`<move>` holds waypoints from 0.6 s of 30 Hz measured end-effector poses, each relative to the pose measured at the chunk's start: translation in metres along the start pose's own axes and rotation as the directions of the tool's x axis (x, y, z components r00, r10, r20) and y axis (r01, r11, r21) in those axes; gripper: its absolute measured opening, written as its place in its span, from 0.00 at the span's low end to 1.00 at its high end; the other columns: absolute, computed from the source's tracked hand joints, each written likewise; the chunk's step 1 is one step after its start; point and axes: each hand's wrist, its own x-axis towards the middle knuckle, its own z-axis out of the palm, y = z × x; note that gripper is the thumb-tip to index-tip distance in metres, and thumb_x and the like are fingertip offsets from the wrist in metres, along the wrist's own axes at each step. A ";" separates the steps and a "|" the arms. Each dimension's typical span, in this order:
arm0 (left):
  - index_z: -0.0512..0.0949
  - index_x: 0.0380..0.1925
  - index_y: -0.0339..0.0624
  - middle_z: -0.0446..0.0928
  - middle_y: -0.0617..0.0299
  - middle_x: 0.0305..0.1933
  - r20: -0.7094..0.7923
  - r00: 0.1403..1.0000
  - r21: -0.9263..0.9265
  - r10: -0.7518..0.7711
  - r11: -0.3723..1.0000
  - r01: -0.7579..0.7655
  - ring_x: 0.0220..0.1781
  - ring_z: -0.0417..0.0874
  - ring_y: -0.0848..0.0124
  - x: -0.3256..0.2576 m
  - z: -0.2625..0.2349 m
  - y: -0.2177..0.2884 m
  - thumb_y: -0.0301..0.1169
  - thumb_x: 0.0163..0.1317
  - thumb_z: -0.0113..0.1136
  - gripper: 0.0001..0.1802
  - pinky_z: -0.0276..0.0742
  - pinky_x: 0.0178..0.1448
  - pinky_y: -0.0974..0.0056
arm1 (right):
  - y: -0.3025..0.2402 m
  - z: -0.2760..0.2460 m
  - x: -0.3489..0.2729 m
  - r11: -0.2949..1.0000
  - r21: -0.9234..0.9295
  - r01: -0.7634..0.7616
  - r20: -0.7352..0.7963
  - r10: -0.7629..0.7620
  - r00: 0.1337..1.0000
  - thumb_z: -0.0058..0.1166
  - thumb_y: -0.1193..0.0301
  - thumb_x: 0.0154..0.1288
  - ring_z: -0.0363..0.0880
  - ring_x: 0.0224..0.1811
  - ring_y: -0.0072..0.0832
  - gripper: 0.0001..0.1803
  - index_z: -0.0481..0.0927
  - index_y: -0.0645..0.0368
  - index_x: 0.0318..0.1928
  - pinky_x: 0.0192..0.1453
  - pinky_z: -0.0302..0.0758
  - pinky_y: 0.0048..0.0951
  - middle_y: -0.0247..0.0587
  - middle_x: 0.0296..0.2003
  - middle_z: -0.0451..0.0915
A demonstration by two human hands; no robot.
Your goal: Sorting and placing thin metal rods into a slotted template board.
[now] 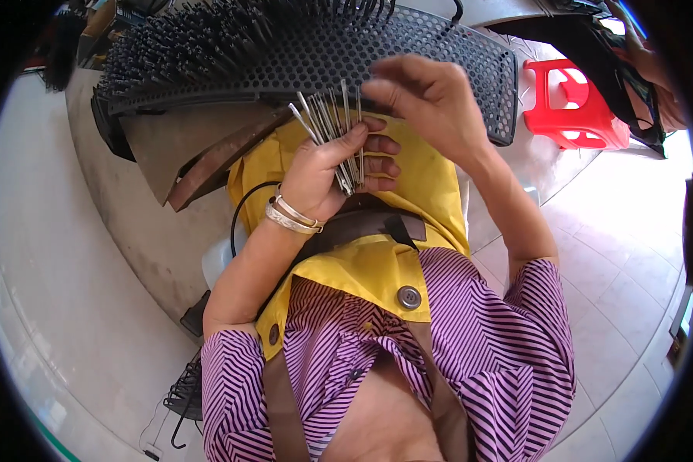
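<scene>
the left hand [327, 173] is clenched around a bundle of thin metal pins [332, 131], which fan upward out of the fist, their tips spreading just below the edge of a black perforated board [439, 58]. two silver bangles [292, 215] sit on that wrist. the right hand [423, 96] is above and just to the right of the bundle, its fingertips pinched together close to the top of the pins; whether it grips a single pin cannot be told. the board lies tilted over a rusty metal stand [200, 150], and its far left part is thick with pins already standing in the holes. below the hands are a yellow apron [362, 269] with brown straps and a purple striped shirt [500, 346]. a red plastic stool [573, 104] stands on the tiled floor [623, 254] to the right.
</scene>
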 end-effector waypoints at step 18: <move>0.67 0.50 0.35 0.75 0.50 0.44 -0.004 0.994 0.054 -0.106 0.993 0.106 0.46 0.77 0.61 0.000 -0.009 -0.008 0.38 0.64 0.47 0.20 0.75 0.50 0.55 | 0.000 -0.033 0.037 0.946 0.009 0.323 -0.550 -0.265 0.792 0.55 0.79 0.53 0.81 0.29 0.32 0.08 0.77 0.65 0.36 0.33 0.75 0.23 0.51 0.27 0.79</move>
